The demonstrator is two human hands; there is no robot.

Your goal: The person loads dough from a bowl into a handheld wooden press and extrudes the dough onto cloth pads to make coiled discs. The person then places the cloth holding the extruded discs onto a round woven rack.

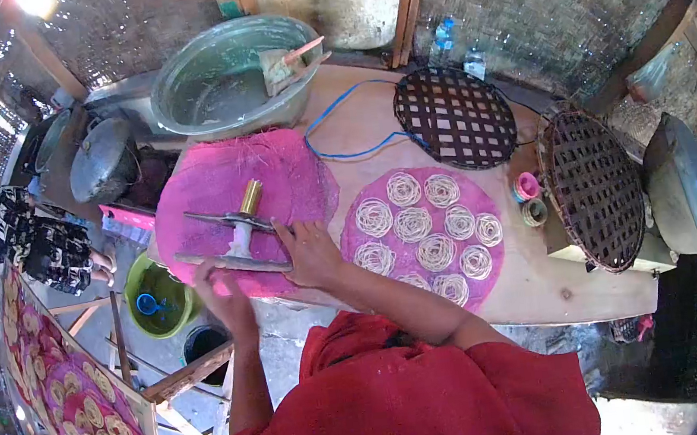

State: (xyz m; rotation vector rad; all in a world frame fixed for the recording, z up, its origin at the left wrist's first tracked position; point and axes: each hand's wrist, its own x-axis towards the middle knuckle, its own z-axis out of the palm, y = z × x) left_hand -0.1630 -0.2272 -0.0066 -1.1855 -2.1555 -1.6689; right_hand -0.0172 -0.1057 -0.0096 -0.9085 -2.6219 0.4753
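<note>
A hand press with a brass cylinder (251, 197) and two stick-like handles lies tilted over a round pink cloth (187, 181). White dough-like material (241, 240) shows between the handles. My right hand (311, 252) is closed around the right end of the near handle (228, 262), its fingertips by the far handle's end. My left hand (226, 300) is just below the near handle's left part, fingers apart; whether it touches the wood is unclear. To the right, several pale noodle coils (412, 224) lie on a second round pink cloth (352, 243).
Behind the cloth stands a large green basin (170, 109) with a scraper-like tool (282, 69). Woven trays (455, 117) and small cups (526, 186) sit right. A lime tub (139, 317) is below left, near a rack of coils (86, 415). A person (43, 242) stands far left.
</note>
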